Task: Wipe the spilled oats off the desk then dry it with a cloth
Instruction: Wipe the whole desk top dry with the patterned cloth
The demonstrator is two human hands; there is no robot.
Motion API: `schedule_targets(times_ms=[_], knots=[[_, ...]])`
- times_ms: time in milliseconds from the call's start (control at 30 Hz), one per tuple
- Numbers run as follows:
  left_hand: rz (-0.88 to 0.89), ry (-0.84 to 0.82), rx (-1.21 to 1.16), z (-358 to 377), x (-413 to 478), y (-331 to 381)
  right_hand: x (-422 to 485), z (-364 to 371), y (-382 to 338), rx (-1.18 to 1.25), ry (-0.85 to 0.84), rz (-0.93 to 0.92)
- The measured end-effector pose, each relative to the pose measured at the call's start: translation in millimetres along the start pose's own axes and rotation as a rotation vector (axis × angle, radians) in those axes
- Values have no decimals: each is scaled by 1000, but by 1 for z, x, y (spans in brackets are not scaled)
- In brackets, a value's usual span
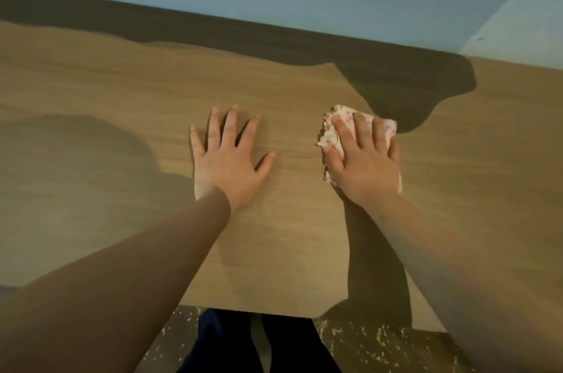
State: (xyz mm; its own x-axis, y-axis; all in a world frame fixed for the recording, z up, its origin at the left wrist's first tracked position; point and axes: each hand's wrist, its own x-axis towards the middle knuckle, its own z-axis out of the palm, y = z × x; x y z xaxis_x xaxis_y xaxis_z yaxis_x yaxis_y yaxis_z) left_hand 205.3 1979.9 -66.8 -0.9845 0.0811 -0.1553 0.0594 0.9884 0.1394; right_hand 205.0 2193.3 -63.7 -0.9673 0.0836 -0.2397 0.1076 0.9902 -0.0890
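From the head camera, the left hand [227,159] lies flat with fingers spread on the light brown wooden desk [122,83], holding nothing. The right hand [365,159] presses near-straight fingers onto a crumpled white cloth with pink and purple dots [330,131], near the desk's middle. The cloth looks soft, light and limp. It is best bunched under the palm. No oats show on the desk.

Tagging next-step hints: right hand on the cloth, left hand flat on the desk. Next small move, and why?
Probably sweep the cloth sideways across the desk. The right hand presses it flat with straight fingers, the left hand rests flat beside it, apart, and the surface around looks bare, so this is likely the drying pass.
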Motion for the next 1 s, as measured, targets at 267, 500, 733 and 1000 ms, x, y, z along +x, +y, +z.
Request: schedule_targets(times_ms=[267, 500, 733, 1000], knots=[[-48, -12, 31, 2, 3, 2, -88, 21, -16, -70, -35, -509], [10, -13, -3, 3, 4, -1, 73, -16, -6, -10, 30, -200], [1, 29, -17, 4, 4, -1, 147, -29, -42, 83, 67, -16], [14, 59, 5, 7, 6, 0, 75, -16, -28, -42, 30, -347]])
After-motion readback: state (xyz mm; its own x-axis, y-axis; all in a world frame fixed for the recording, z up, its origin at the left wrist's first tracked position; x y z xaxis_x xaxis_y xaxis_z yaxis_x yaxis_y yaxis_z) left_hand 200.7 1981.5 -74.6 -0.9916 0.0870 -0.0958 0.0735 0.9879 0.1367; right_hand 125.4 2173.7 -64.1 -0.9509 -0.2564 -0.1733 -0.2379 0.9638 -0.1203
